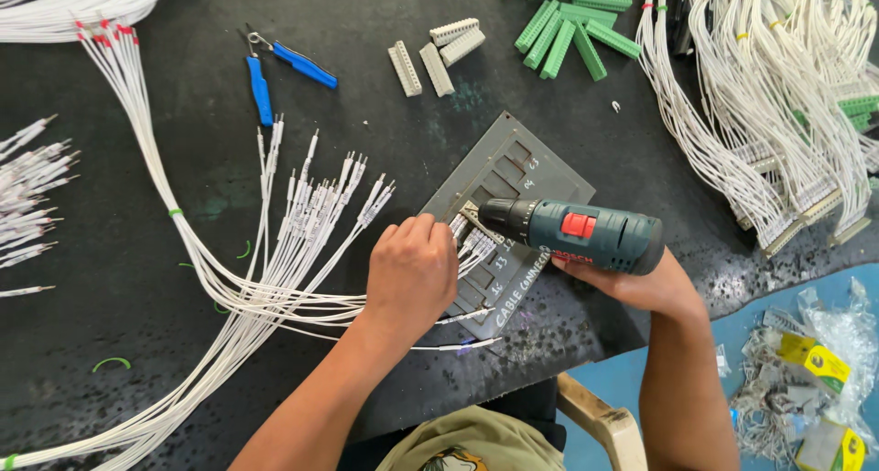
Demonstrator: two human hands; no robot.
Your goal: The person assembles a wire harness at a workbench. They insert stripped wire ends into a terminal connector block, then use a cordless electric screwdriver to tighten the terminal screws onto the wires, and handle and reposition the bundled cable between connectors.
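Note:
My right hand (632, 283) grips a teal cordless screwdriver (577, 235) with a red switch, its black chuck aimed left at a connector on a grey slotted jig plate (513, 173). My left hand (412, 270) is closed over white ferruled wires (472, 244), pressing them at the connector by the tool's tip. The connector itself is mostly hidden by my fingers. A long white wire harness (275, 242) fans out to the left from under that hand.
Blue-handled pliers (275, 68) lie at the back. Grey terminal blocks (435, 59) and green terminal blocks (568, 27) sit behind the jig. Finished harnesses (778, 114) pile at right. Plastic bags (815, 370) lie on a blue surface. More wires (32, 187) sit far left.

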